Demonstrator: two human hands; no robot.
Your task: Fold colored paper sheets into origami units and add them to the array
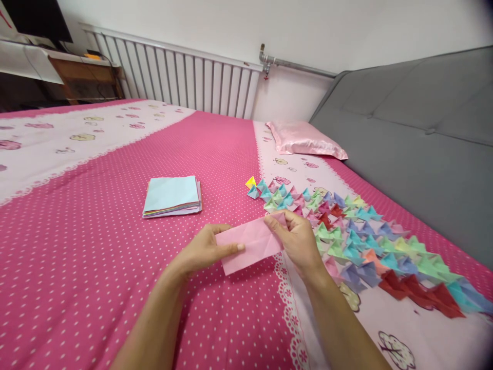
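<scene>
A pink sheet of origami paper [252, 245], folded into a rectangle with crease lines across it, is held up between both hands above the bed. My left hand [206, 249] pinches its left end, thumb on the near face and fingers behind. At the upper right corner, my right hand [295, 239] grips the paper between thumb and fingers. Rows of small folded paper boats [365, 241] in many colours lie on the bed just right of my right hand. To the left and farther off sits a stack of square coloured paper [172, 195], light blue on top.
A pink dotted bedsheet [96, 246] with pale printed bands lies under everything. A pink satin pillow [306, 139] rests by the grey headboard [416, 128]. Behind the bed are a white radiator [173, 72] and a desk [84, 77] with a black monitor [38, 20].
</scene>
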